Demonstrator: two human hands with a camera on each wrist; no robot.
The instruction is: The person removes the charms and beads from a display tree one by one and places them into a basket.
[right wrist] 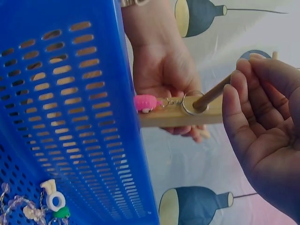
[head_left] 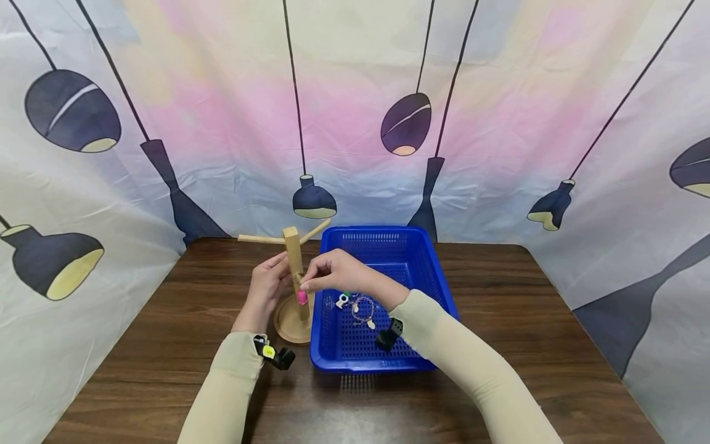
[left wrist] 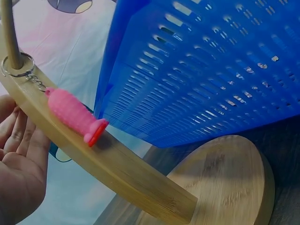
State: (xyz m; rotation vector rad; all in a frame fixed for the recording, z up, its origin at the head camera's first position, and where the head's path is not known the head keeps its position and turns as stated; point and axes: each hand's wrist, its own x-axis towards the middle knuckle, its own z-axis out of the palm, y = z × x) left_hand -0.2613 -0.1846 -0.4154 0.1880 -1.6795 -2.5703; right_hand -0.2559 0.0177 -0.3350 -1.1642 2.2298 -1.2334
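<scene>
A wooden stand has an upright post (head_left: 293, 253), a round base (left wrist: 229, 178) and several pegs. From a metal ring (right wrist: 191, 103) around one peg (right wrist: 213, 93) hangs a pink keychain (left wrist: 72, 112), lying against the post. My right hand (head_left: 344, 274) pinches the outer end of that peg, its fingertips bunched and apart from the ring. Behind the post, my left hand (head_left: 266, 283) rests its fairly straight fingers (left wrist: 33, 145) against the wood; the post hides part of them in the right wrist view.
A blue plastic basket (head_left: 383, 368) stands right beside the stand's base. Inside it lie a beaded bracelet (head_left: 363, 310) and a small white charm (head_left: 342, 301) with a green part. Both rest on a dark wooden table (head_left: 510, 345), with a printed curtain (head_left: 355, 135) behind.
</scene>
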